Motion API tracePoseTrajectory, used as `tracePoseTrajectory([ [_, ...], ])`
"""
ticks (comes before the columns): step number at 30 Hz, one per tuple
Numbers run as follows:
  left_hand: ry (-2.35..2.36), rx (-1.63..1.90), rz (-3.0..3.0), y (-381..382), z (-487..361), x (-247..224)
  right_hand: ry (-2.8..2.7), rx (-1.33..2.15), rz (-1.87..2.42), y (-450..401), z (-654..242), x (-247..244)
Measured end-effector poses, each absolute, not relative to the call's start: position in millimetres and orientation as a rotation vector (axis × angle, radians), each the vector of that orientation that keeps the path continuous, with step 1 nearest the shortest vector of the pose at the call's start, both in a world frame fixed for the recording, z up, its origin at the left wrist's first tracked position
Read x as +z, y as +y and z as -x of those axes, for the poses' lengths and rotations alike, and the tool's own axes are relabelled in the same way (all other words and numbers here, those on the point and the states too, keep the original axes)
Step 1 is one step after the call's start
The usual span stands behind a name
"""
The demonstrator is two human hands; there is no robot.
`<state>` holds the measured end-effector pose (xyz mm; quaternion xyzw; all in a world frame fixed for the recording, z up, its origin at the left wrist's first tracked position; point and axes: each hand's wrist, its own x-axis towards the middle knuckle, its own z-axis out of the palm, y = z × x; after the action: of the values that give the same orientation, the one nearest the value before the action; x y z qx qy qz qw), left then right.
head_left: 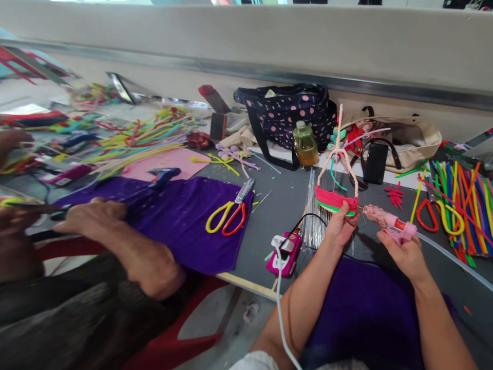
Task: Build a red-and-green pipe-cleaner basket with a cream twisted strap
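My left hand (344,226) pinches the lower edge of a small pipe-cleaner basket (333,199), its body pink-red with a green and white rim below. Cream pipe-cleaner strands rise from its sides and meet in a point above. In my right hand (408,257) is a pink hot glue gun (396,226), a glue stick trailing from its back. The gun's nozzle is at the right side of the basket; whether it touches cannot be made out. Thin clear sticks (314,226) lie on the table behind my left hand.
Red-and-yellow-handled scissors (231,213) lie on a purple cloth (173,226); another pair (439,213) is at the right beside colourful pipe cleaners (468,205). A magenta power strip (285,254) with cables, a bottle (305,144), a phone (375,163) and bags stand around. Another person's arm (127,246) works at left.
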<state>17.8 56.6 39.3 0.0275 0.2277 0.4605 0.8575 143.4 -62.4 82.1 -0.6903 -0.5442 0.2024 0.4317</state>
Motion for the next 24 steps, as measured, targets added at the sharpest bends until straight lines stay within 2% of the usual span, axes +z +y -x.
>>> tracePoseTrajectory([
  [24,0.496,0.973,-0.043,56.6,-18.4,37.1,-1.249,0.518,1.754,-63.1,-141.5,83.1],
])
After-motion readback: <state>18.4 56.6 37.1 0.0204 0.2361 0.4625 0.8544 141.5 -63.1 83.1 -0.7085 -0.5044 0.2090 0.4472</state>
